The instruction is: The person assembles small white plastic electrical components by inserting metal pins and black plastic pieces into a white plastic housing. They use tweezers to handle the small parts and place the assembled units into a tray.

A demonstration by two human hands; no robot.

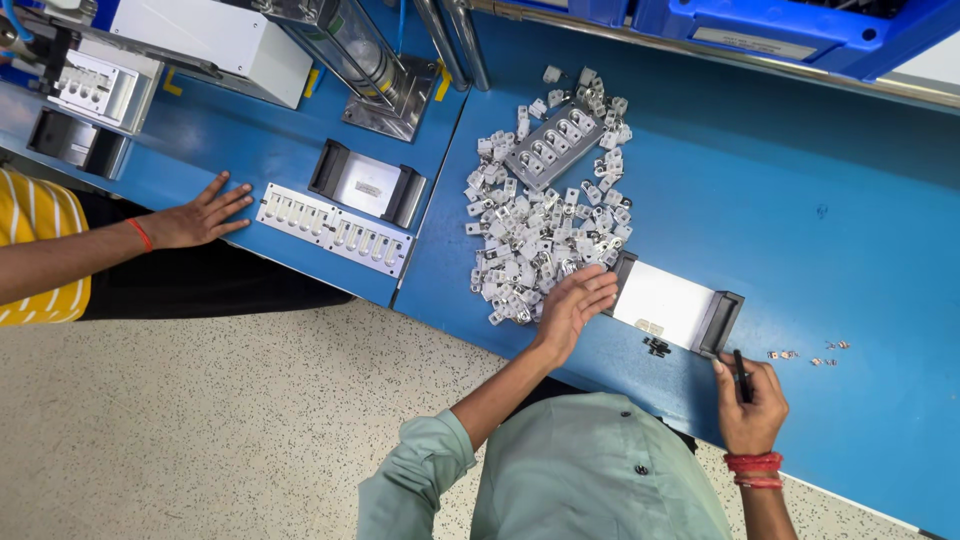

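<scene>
My left hand (pixel 575 305) lies palm down at the near edge of a heap of small white plastic parts (pixel 540 225) on the blue workbench (pixel 800 200), its fingers touching the pieces. My right hand (pixel 750 405), with red bangles on the wrist, grips a thin black tool (pixel 740 375) at the bench's front edge. Between the two hands sits a white plate in a black-ended holder (pixel 668 303). A grey fixture with a row of slots (pixel 552 145) rests on the far part of the heap.
A few tiny metal pieces (pixel 810 355) lie right of the holder, and small dark ones (pixel 657 346) in front of it. At left, another person's hand (pixel 200 215) rests by a white slotted strip (pixel 335 230), a second holder (pixel 367 185) and machines (pixel 230 40). Blue bins (pixel 790 25) line the back.
</scene>
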